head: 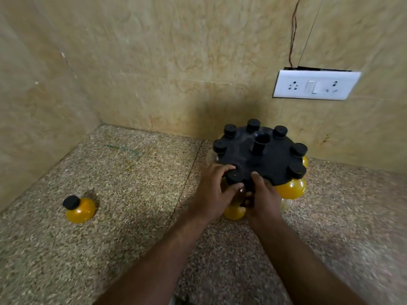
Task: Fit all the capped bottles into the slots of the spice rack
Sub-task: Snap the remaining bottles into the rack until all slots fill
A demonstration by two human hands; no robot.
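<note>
Left hand: the left hand (pixel 212 190) is closed around the near-left bottle (pixel 234 176), thumb and fingers pinching just under its black cap at the near rim of the spice rack (pixel 259 158).
Right hand: the right hand (pixel 263 195) grips the rack's near edge beside that bottle, thumb on top, fingers curled under.
Risk, seating: if the neck enters its slot crooked, the bottle may jam or drop out.
Risk, rack: pushing sideways could turn or tip the rack and loosen hung bottles.
Loose bottle: one yellow bottle (pixel 79 209) stands far left on the counter (pixel 132 183), well apart.
Surroundings: wall socket plate (pixel 316 85) far right; nothing blocks the reach.
</note>
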